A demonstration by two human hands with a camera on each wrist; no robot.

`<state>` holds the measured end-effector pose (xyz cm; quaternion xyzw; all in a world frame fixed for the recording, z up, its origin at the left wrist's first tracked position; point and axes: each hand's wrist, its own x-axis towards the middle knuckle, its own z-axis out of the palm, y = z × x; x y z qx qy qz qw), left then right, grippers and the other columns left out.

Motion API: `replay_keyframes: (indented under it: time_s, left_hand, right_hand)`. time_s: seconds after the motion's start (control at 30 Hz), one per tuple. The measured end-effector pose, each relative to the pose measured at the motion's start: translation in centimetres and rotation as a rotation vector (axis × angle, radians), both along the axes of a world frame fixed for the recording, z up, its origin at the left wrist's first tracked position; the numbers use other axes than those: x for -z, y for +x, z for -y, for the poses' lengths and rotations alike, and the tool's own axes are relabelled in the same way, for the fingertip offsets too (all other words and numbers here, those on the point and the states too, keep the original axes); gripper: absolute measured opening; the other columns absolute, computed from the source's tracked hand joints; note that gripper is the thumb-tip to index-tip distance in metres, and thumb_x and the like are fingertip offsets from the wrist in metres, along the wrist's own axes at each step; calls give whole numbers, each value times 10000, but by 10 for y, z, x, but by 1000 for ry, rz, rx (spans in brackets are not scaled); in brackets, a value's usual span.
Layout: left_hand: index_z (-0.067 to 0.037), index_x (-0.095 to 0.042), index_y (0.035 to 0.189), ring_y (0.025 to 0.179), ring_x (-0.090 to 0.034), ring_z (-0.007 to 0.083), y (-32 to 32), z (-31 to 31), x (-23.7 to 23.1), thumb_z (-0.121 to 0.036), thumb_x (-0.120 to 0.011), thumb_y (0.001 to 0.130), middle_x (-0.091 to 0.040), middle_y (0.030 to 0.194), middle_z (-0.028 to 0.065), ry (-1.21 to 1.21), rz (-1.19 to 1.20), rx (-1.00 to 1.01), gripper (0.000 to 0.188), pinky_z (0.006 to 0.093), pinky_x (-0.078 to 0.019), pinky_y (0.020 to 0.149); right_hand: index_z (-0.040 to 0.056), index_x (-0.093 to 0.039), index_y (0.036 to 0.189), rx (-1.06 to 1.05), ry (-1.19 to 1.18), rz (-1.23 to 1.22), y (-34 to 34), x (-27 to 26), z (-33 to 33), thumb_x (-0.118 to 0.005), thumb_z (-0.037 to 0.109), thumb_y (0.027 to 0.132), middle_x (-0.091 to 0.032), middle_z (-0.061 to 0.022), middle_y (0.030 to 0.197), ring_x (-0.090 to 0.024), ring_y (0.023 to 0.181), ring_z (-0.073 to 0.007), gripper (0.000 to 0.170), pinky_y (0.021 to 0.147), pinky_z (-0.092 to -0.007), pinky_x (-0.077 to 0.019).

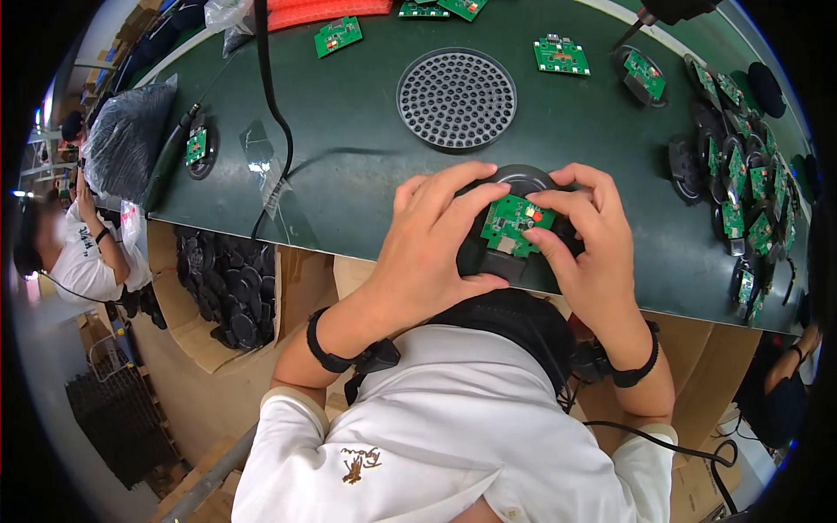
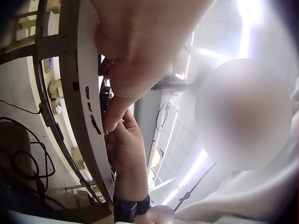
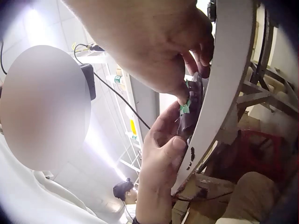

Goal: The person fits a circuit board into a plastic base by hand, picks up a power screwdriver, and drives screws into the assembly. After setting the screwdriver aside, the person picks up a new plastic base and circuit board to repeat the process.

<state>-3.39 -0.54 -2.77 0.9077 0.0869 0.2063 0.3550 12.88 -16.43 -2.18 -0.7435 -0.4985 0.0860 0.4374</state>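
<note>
Close to the near table edge, a round black plastic housing (image 1: 521, 177) carries a green circuit board (image 1: 504, 225) with an orange-red part and a silver connector. My left hand (image 1: 427, 231) grips the housing's left side, fingertips at its upper rim and by the board, thumb at the lower edge. From the right, my right hand (image 1: 597, 235) pinches the board's right side between thumb and index finger, while another finger reaches the housing's upper rim. In the right wrist view the green board (image 3: 186, 107) shows edge-on under the right fingertips; the left wrist view mostly hides it behind the hands.
A round black tray with many holes (image 1: 457, 98) lies beyond the hands. Housings with boards (image 1: 737, 179) are piled at the right. A black cable (image 1: 277, 113) hangs across the table. Below the left edge stands a carton (image 1: 207, 344) of black housings.
</note>
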Motion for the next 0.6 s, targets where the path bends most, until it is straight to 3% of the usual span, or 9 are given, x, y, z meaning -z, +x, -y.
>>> replay_keyframes:
  time_s: [0.2, 0.27, 0.37, 0.47, 0.6]
  left_hand:
    - [-74, -579, 1363, 1278, -568, 352, 1, -2, 2, -265, -1001, 509, -554, 1447, 126, 45, 30, -13, 971, 509, -387, 1071]
    - [-65, -581, 1354, 1281, -565, 361, 1, -2, 1, -290, -999, 512, -559, 1439, 126, 57, 24, -16, 966, 515, -395, 1068]
    - [-67, -617, 1334, 1312, -553, 373, -2, 2, 0, -403, -996, 551, -588, 1425, 128, 101, -46, -55, 933, 504, -419, 1101]
    - [-53, -597, 1321, 1311, -549, 401, -2, 5, 4, -348, -994, 510, -581, 1396, 131, 70, -41, -76, 950, 551, -427, 1071]
    - [-32, -613, 1306, 1337, -558, 398, -2, 2, 5, -425, -984, 529, -615, 1364, 143, 95, -29, -48, 946, 556, -436, 1098]
  right_hand:
    - [93, -759, 1137, -14, -44, -57, 4, -1, -2, -845, 27, 773, -610, -110, 1222, -642, 916, -246, 379, 807, -362, -542]
    - [97, -764, 1154, -27, -75, 104, 5, -6, -4, -846, 26, 757, -624, -104, 1195, -625, 999, -267, 412, 846, -376, -535]
    - [90, -767, 1163, -68, -103, 142, 6, -6, -3, -850, 28, 746, -628, -98, 1169, -598, 1027, -275, 430, 840, -388, -527]
    - [73, -766, 1166, -79, -165, 84, 2, -16, -3, -854, 26, 738, -617, -90, 1133, -591, 962, -256, 440, 805, -390, -518]
    - [56, -768, 1154, -79, -160, -14, 2, -8, -5, -855, 19, 745, -600, -79, 1057, -586, 852, -222, 420, 729, -368, -508]
